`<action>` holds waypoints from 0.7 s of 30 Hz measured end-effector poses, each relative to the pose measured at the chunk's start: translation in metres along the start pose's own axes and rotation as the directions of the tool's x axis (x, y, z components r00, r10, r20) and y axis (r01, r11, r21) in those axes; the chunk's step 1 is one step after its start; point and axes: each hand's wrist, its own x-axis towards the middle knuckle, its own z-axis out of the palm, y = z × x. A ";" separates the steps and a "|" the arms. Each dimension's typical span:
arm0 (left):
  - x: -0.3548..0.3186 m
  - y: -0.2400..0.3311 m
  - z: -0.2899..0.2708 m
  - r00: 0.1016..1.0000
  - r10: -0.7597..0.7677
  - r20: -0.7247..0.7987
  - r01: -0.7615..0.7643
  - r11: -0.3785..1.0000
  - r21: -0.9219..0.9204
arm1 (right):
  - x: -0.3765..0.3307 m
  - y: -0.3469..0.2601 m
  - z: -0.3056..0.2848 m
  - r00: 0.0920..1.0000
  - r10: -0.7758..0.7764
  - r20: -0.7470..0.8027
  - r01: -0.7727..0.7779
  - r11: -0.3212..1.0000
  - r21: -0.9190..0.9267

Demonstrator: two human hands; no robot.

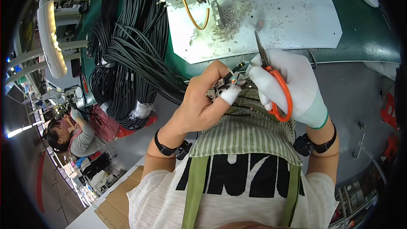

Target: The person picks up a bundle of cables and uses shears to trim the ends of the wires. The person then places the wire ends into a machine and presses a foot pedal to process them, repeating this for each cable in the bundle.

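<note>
My left hand [199, 101] is bare except for a white fingertip cot and pinches a bunch of thin cable ends with small connectors [224, 85] in front of my chest. My right hand [292, 87] wears a white glove and grips orange-handled snips [275, 82], whose dark blades point up and away. Its gloved fingertips touch the wire ends right beside my left thumb. Thin black wires trail down from the bunch over my striped apron [246, 133].
A white work mat [271, 21] strewn with small wire clippings lies on the green bench [364, 38] ahead. A large bundle of black cables [127, 55] hangs at the left. A machine head with an amber tube [190, 0] stands at the back. Another person [72, 135] works at lower left.
</note>
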 end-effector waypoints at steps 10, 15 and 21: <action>0.009 0.004 0.004 0.998 -0.031 -0.061 0.031 0.999 -0.009 | 0.002 0.007 -0.003 0.999 -0.008 0.036 0.006 0.997 0.080; 0.010 0.017 -0.003 0.936 -0.346 -0.064 0.288 0.859 -0.423 | 0.001 0.013 0.011 0.942 -0.324 -0.085 0.263 0.874 -0.407; 0.005 0.012 0.000 0.962 -0.154 -0.227 0.128 0.984 -0.126 | 0.004 0.022 0.016 0.590 -0.806 0.051 0.399 0.237 -0.886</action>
